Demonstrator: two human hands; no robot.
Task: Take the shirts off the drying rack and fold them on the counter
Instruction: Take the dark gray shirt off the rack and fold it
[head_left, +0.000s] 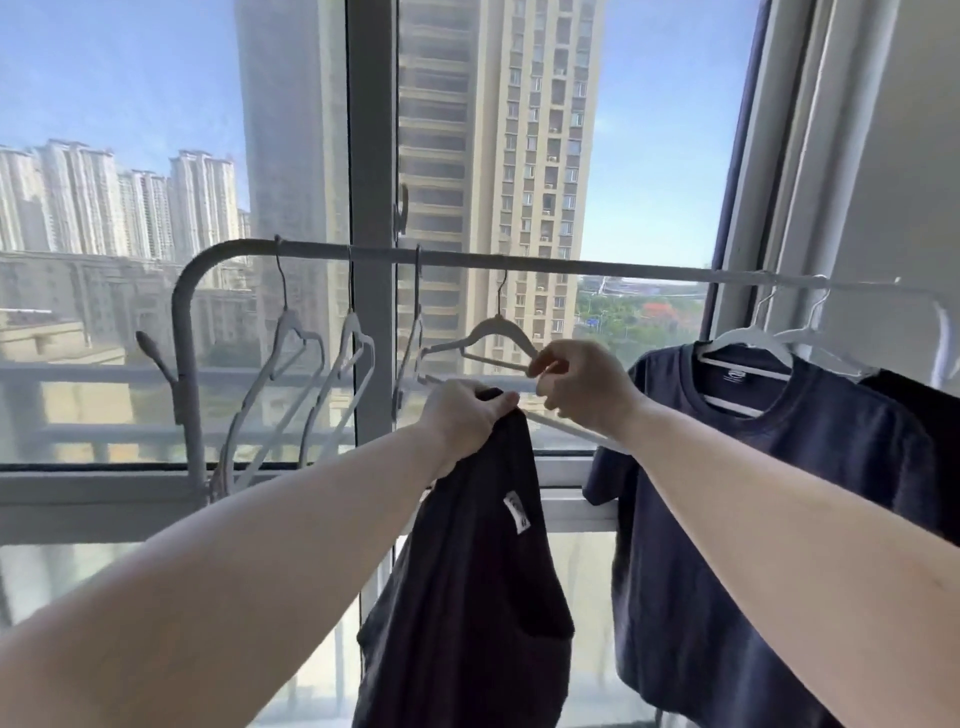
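A grey drying rack (597, 266) runs across the window. My left hand (462, 418) grips a black shirt (467, 613) by its top, and the shirt hangs down off its hanger, a white label showing. My right hand (582, 387) pinches the right end of a white hanger (485, 338) that hangs bare on the rail. To the right a navy t-shirt (753, 519) hangs on a white hanger (748, 345). Another dark garment (930, 410) shows at the far right edge.
Three bare white hangers (332, 374) hang at the rail's left end. The rack's curved post (186, 332) carries a side hook. Behind stands a big window with a thick grey mullion (371, 208). A white wall (883, 156) is on the right.
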